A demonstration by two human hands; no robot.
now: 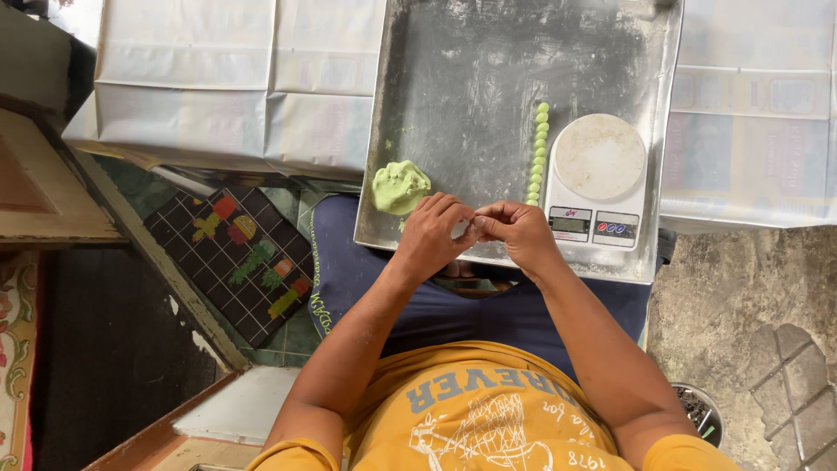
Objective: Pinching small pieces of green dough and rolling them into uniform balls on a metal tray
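A big metal tray (453,96) rests on my lap. Over its near edge, my left hand (432,235) and my right hand (516,231) meet, fingertips pinched together. What they pinch is hidden between the fingers. A lump of green dough (400,187) lies on the tray just beyond my left hand. A straight row of several small green dough balls (537,153) runs away from my right hand. A white kitchen scale (596,180) with a round pan stands on the tray's right side.
White plastic-covered sheets (235,78) lie beyond the tray on both sides. A dark mat with coloured shapes (240,257) lies on the floor at left, next to a wooden frame (52,201). Stone paving (741,305) is at right.
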